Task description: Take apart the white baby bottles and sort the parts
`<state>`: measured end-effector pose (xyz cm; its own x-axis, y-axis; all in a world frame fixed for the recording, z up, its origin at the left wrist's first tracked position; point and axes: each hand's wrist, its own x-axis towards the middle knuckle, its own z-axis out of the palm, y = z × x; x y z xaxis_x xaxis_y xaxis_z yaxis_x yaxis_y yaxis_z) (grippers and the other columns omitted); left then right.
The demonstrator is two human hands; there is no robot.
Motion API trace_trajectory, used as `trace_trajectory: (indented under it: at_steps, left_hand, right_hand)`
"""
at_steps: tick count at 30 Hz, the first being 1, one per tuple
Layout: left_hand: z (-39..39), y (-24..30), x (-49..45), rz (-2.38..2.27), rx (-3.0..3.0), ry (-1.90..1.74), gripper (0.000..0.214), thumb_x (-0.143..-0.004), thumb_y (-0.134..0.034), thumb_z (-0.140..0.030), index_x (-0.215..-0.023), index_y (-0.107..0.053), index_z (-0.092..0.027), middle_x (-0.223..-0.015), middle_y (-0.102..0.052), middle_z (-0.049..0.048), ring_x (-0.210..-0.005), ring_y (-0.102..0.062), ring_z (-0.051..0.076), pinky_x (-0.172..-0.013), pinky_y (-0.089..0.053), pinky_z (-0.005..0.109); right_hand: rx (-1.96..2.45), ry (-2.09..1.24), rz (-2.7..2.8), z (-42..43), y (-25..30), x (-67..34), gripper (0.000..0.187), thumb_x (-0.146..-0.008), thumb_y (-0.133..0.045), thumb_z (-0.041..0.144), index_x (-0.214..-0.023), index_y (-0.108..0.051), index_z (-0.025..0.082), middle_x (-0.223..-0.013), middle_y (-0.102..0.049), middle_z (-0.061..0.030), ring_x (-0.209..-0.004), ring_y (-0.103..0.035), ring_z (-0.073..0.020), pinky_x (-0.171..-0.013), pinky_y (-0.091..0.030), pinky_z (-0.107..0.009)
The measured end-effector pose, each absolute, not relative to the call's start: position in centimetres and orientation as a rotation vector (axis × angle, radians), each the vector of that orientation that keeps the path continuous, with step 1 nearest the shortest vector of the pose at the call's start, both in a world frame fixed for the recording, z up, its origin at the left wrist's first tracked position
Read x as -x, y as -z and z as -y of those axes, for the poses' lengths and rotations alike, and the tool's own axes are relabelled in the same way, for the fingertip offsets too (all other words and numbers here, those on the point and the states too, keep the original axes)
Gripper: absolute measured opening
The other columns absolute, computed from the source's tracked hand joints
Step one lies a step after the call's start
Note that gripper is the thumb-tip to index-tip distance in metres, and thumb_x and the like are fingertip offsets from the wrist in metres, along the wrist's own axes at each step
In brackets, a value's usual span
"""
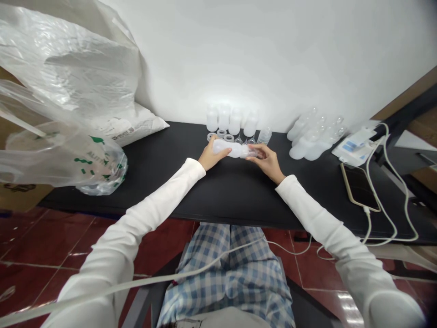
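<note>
A white translucent baby bottle (231,148) lies sideways between my two hands above the black table (177,182). My left hand (210,157) is wrapped round its base end. At the bottle's neck, my right hand (267,160) has its fingers closed on the clear cap or nipple part. Both arms wear white sleeves. Just behind the hands lie loose rings (221,134) and clear nipples, with several upright white bottles (232,120) against the wall.
Finished bottles (312,136) lie in a heap at the right. A phone (360,187) on a white cable (389,214) and a white box (355,146) sit further right. Large plastic bags (68,155) fill the left side.
</note>
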<state>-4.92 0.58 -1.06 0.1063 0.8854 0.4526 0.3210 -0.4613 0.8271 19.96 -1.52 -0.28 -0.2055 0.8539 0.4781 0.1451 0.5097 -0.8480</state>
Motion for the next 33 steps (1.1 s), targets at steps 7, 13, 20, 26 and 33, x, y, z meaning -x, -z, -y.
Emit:
trace_trajectory:
  at_steps: [7, 13, 20, 26, 33]
  left_hand:
    - [0.9, -0.2, 4.5, -1.051, -2.183, -1.255, 0.066, -0.076, -0.078, -0.065, -0.118, -0.050, -0.022, -0.120, -0.063, 0.0110, -0.116, -0.063, 0.030, -0.106, -0.050, 0.049]
    - [0.9, 0.1, 4.0, -0.811, -2.452, -1.184, 0.059, -0.081, -0.076, -0.064, -0.120, -0.055, -0.025, -0.118, -0.066, 0.0129, -0.118, -0.064, 0.031, -0.108, -0.049, 0.055]
    - [1.7, -0.5, 3.4, -1.125, -1.961, -1.318, 0.054, -0.075, -0.082, -0.055, -0.107, -0.053, -0.023, -0.115, -0.069, 0.0086, -0.113, -0.067, 0.026, -0.102, -0.053, 0.042]
    - [1.6, -0.6, 3.3, -1.227, -1.756, -1.256, 0.045, -0.076, -0.080, -0.051, -0.096, -0.052, -0.023, -0.103, -0.069, 0.0029, -0.100, -0.068, 0.021, -0.091, -0.052, 0.034]
    - [2.0, -0.2, 3.0, -1.197, -1.947, -1.342, 0.061, -0.078, -0.080, -0.059, -0.114, -0.048, -0.022, -0.118, -0.065, 0.0105, -0.113, -0.066, 0.028, -0.099, -0.052, 0.043]
  right_hand:
    - [1.082, -0.766, 1.569, 2.0, 0.1, -19.0, 0.061, -0.088, -0.053, 0.080, -0.081, -0.064, 0.020, -0.056, -0.050, 0.0046, -0.051, -0.045, -0.0105, -0.049, -0.039, -0.025]
    - [1.349, -0.872, 1.611, 1.4, -0.5, -19.9, 0.071, -0.090, -0.042, 0.081, -0.051, -0.044, 0.022, -0.041, -0.041, 0.0013, -0.044, -0.040, -0.0115, -0.045, -0.030, -0.027]
    - [1.115, -0.853, 1.548, 2.1, -1.5, -19.3, 0.065, -0.091, -0.043, 0.084, -0.103, -0.062, 0.023, -0.053, -0.053, 0.0050, -0.043, -0.049, -0.0127, -0.045, -0.039, -0.027]
    - [0.986, -0.792, 1.518, 2.3, -2.0, -18.5, 0.063, -0.079, -0.066, 0.081, -0.105, -0.060, 0.024, -0.067, -0.053, 0.0043, -0.052, -0.046, -0.0103, -0.050, -0.040, -0.027]
    - [0.993, -0.959, 1.368, 1.5, -1.4, -18.3, 0.066, -0.077, -0.065, 0.085, -0.099, -0.058, 0.023, -0.056, -0.039, 0.0097, -0.042, -0.035, -0.0077, -0.043, -0.032, -0.025]
